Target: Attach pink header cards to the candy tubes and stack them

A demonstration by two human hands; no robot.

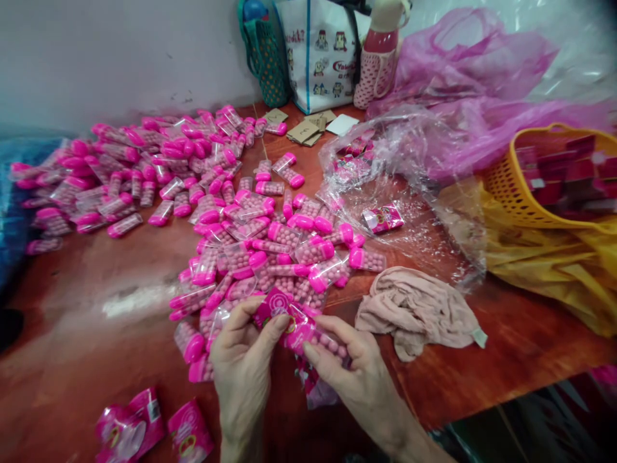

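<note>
Near the front of the table, my left hand (243, 370) pinches a printed magenta packet (282, 315) between thumb and fingers. My right hand (359, 376) grips a small clear candy container (332, 345) filled with pink balls. The container meets the packet's right end; whether it sits inside cannot be made out. Just beyond both hands spreads a heap of similar pink-capped containers (270, 247). Below my hands, partly covered by them, is another printed packet (313, 382). More magenta packets (190, 431) lie at the lower left.
A larger pile of containers (164, 154) reaches toward the wall. To the right are a crumpled cloth (419, 308), a clear plastic bag (409, 161) with packets, and a yellow basket (501, 173). Cardboard pieces (306, 132), a white bag (321, 64) and bottles (378, 64) stand behind.
</note>
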